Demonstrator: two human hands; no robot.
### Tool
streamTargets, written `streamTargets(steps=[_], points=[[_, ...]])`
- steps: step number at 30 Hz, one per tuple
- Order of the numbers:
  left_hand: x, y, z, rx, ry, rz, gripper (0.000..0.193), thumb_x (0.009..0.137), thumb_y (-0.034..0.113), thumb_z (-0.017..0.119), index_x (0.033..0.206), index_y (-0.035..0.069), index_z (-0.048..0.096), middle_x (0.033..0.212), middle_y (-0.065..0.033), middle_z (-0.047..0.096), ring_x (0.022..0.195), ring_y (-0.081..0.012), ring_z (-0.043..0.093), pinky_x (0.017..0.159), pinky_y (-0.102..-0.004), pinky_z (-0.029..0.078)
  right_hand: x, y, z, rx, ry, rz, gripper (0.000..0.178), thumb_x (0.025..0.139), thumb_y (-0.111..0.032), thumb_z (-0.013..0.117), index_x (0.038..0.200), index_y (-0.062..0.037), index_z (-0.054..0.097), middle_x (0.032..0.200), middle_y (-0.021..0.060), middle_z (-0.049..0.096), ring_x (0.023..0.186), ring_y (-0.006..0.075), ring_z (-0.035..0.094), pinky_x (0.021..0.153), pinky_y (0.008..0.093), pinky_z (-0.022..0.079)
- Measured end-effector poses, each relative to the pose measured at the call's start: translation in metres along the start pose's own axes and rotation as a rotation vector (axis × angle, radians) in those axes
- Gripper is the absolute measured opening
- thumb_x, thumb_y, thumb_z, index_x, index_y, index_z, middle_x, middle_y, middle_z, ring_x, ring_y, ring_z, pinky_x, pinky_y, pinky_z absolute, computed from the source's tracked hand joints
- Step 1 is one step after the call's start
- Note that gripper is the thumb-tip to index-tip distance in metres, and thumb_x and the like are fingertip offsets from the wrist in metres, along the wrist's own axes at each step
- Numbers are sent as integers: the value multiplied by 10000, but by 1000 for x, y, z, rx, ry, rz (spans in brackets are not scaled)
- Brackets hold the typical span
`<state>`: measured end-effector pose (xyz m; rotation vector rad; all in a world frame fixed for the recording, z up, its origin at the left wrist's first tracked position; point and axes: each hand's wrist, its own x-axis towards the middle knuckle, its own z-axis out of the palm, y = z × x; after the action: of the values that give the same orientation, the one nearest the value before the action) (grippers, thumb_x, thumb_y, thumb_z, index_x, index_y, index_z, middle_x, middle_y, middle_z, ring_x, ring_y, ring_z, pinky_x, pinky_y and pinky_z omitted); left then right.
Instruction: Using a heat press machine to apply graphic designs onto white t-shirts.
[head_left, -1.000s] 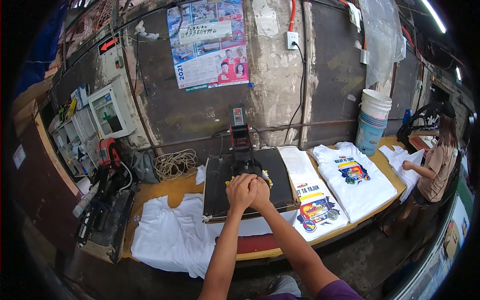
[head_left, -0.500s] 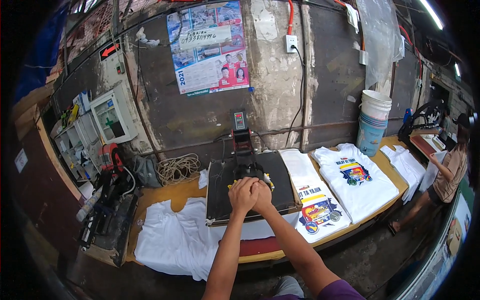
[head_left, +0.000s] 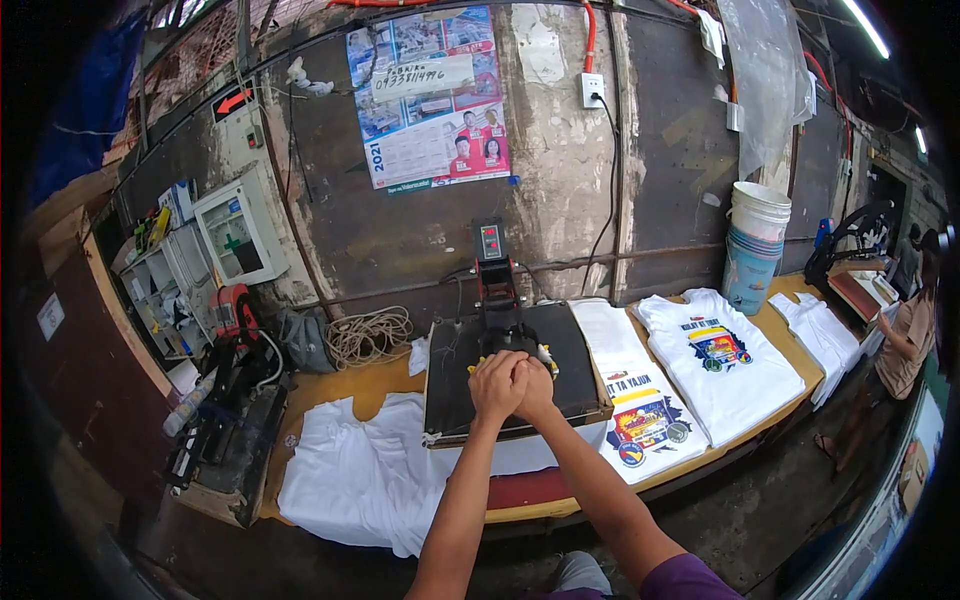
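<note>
A black heat press (head_left: 580,385) with a flat square top lies closed on the table in front of me. My left hand (head_left: 497,388) and my right hand (head_left: 538,390) are together at its front, fingers closed and overlapping over the lever handle. The handle itself is mostly hidden beneath them. White cloth shows under the front edge of the press. On its left lies a rumpled white shirt (head_left: 360,470), and on its right a white shirt with a colourful print (head_left: 645,430), partly folded.
Another printed white shirt (head_left: 720,345) lies further right, before stacked buckets (head_left: 753,250). Coiled rope (head_left: 370,338) sits behind left. A second press (head_left: 225,430) stands at far left. At far right a person (head_left: 905,340) stands beside a plain white shirt (head_left: 815,330).
The view has shifted slightly, so the scene sits a little further right in it. Both hands stay on the heat press handle, and the press remains closed.
</note>
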<state>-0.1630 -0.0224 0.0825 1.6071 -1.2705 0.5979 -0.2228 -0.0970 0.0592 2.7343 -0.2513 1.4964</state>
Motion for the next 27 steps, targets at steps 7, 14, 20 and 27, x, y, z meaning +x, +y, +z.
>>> streamTargets(steps=[7,14,20,27], points=[[1,2,-3,-23,-32,-20,209,848,202,556,933,82,704,918,-72,692,845,-302,649,776,-395,508,1,-1,1,-7,-71,63,156,729,-249,631,708,-98,603,710,89,628,725,274,621,718,384,473],[1,3,-3,6,-69,-62,217,854,214,558,953,90,706,931,-71,690,873,-303,646,786,-404,505,1,0,2,-3,-79,53,167,722,-254,644,711,-91,607,720,94,635,733,281,621,718,389,474],[2,4,-5,-6,-87,-63,213,856,213,558,956,93,703,938,-71,687,887,-303,646,792,-408,504,0,-1,1,-25,-99,60,149,723,-253,648,729,-108,615,738,84,642,752,270,621,722,377,466],[1,0,-1,-7,-53,-37,193,837,202,573,932,98,705,894,-70,680,841,-297,644,755,-399,507,1,-2,2,-50,-47,40,178,719,-272,653,695,-104,599,708,81,620,714,268,602,706,374,475]])
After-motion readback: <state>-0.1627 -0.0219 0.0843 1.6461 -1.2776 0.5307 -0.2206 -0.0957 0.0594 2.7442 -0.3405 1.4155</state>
